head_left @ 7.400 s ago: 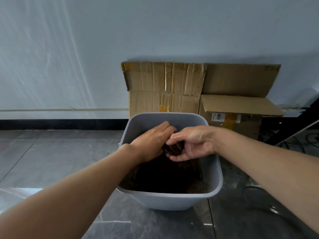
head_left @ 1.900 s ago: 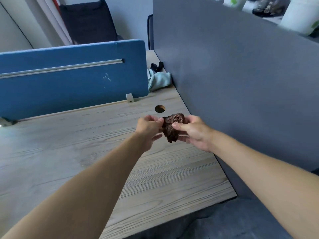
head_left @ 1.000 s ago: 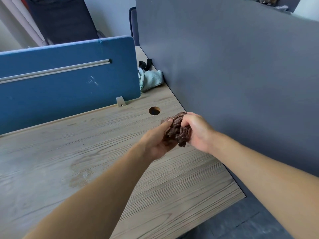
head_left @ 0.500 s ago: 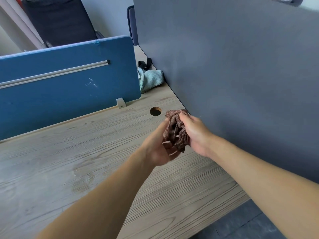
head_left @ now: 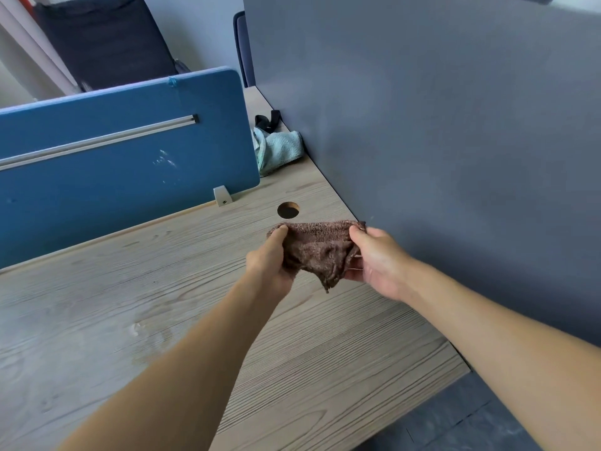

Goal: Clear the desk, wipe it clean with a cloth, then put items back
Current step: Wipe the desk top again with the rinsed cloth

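Currently both hands, left and right, pinching crumpled brown terry cloth above grey wood-grain desk.

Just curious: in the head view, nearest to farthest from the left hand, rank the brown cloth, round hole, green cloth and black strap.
1. Brown cloth, held in the left hand.
2. Round hole, just beyond.
3. Green cloth, far corner.
4. Black strap, behind it.
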Demonstrator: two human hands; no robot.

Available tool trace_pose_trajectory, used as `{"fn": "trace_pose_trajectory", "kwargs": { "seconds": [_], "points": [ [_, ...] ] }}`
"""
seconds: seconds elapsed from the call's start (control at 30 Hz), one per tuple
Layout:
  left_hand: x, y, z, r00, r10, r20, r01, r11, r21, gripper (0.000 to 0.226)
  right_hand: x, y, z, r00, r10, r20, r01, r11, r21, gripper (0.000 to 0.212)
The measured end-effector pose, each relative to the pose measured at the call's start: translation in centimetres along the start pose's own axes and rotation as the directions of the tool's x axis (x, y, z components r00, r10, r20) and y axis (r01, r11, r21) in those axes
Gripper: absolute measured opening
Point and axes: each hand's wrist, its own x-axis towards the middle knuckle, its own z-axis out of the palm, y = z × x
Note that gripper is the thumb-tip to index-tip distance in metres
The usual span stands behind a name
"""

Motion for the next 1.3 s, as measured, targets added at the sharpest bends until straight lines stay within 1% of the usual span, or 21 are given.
{"fn": "trace_pose_trajectory", "kwargs": {
  "seconds": [0.07,0.1,0.17,0.23,0.33,0.37,0.43,0.47,0.5,0.6,0.7,0.8,0.87,0.97,1.0,1.1,1.13,1.17,1.23,1.27,1.3],
  "points": [
    [-1.2,-1.1,0.0,0.960,-0.227,0.164,0.232,0.973,-0.008,0.044,-0.2,0.1,0.1,1.000,0.001,-0.015,0.000,1.000,0.026,0.020],
    [-1.6,-1.8,0.0,0.933,-0.294,0.209,0.298,0.954,0.013,0.048,-0.2,0.1,0.1,1.000,-0.004,-0.023,0.005,0.999,0.044,0.020],
    [-2.1,-3.0,0.3,0.911,-0.319,0.263,0.326,0.945,0.015,0.046,-0.2,0.1,-0.1,0.999,-0.003,-0.042,0.005,0.997,0.071,0.022],
    [-2.1,-3.7,1.0,0.938,-0.231,0.258,0.238,0.971,0.005,0.029,-0.1,0.3,-0.7,0.997,0.000,-0.074,0.003,0.999,0.034,0.022],
    [-1.0,-4.0,0.8,0.995,0.013,0.095,-0.014,1.000,0.013,0.013,0.1,0.8,-2.0,0.989,-0.013,-0.146,0.004,0.998,-0.064,0.020],
    [-0.7,-4.0,0.5,0.993,0.112,0.029,-0.115,0.989,0.093,0.009,0.0,0.9,-2.5,0.988,-0.021,-0.153,0.002,0.993,-0.122,0.019],
    [-0.4,-4.2,-0.3,0.948,0.317,-0.036,-0.283,0.885,0.370,0.009,-0.4,1.3,-3.1,0.991,-0.030,-0.132,-0.006,0.963,-0.268,0.021],
    [-0.4,-4.3,-0.5,0.920,0.388,-0.048,-0.326,0.829,0.454,0.011,-0.5,1.5,-3.2,0.992,-0.033,-0.121,-0.007,0.948,-0.319,0.023],
    [-0.5,-4.3,-0.7,0.905,0.421,-0.062,-0.342,0.806,0.483,0.014,-0.6,1.8,-3.1,0.992,-0.036,-0.119,-0.008,0.937,-0.348,0.025],
    [-0.7,-4.4,-0.9,0.925,0.367,-0.105,-0.279,0.838,0.470,0.022,-0.2,2.3,-3.2,0.989,-0.044,-0.141,0.001,0.956,-0.292,0.024],
    [-0.3,-4.9,-1.3,0.961,0.273,-0.044,-0.231,0.880,0.414,0.024,0.0,2.4,-4.0,0.986,0.011,-0.165,-0.035,0.989,-0.146,0.017],
    [-0.2,-5.5,-1.7,0.961,0.275,0.006,-0.252,0.870,0.423,0.026,-0.2,3.2,-5.3,0.983,0.025,-0.182,-0.053,0.988,-0.146,0.015],
    [-0.4,-5.8,-1.9,0.938,0.345,0.024,-0.308,0.802,0.512,0.024,-0.3,4.0,-6.0,0.982,0.038,-0.185,-0.072,0.981,-0.179,0.016],
    [-0.4,-5.6,-2.9,0.883,0.452,0.126,-0.394,0.567,0.724,0.021,-0.6,4.7,-6.7,0.985,0.035,-0.169,-0.076,0.968,-0.240,0.018],
    [-0.4,-5.7,-3.3,0.883,0.447,0.144,-0.393,0.537,0.747,0.020,-0.7,4.8,-7.1,0.987,0.038,-0.153,-0.073,0.970,-0.232,0.016],
    [-0.6,-6.8,-4.3,0.913,0.389,0.125,-0.343,0.565,0.751,0.013,-1.0,6.0,-7.9,0.989,0.109,-0.100,-0.124,0.979,-0.160,0.010],
    [-0.6,-7.7,-4.8,0.930,0.355,0.098,-0.301,0.578,0.759,0.012,-1.0,7.2,-8.1,0.986,0.126,-0.111,-0.147,0.968,-0.203,0.012],
    [-0.6,-8.8,-5.3,0.948,0.311,0.061,-0.245,0.598,0.763,0.013,-1.0,8.4,-8.5,0.979,0.156,-0.130,-0.188,0.940,-0.284,0.022],
    [0.0,-11.0,-6.8,0.978,0.206,-0.036,-0.102,0.620,0.778,0.020,-1.5,10.7,-9.2,0.958,0.241,-0.154,-0.286,0.843,-0.456,0.048],
    [0.3,-11.8,-7.5,0.980,0.185,-0.074,-0.051,0.594,0.803,0.025,-1.7,11.7,-9.6,0.947,0.284,-0.149,-0.319,0.778,-0.541,0.055],
    [0.6,-12.8,-8.3,0.972,0.226,-0.069,-0.054,0.496,0.867,0.028,-2.1,12.7,-10.0,0.940,0.314,-0.134,-0.327,0.714,-0.619,0.055]
  ]
}}
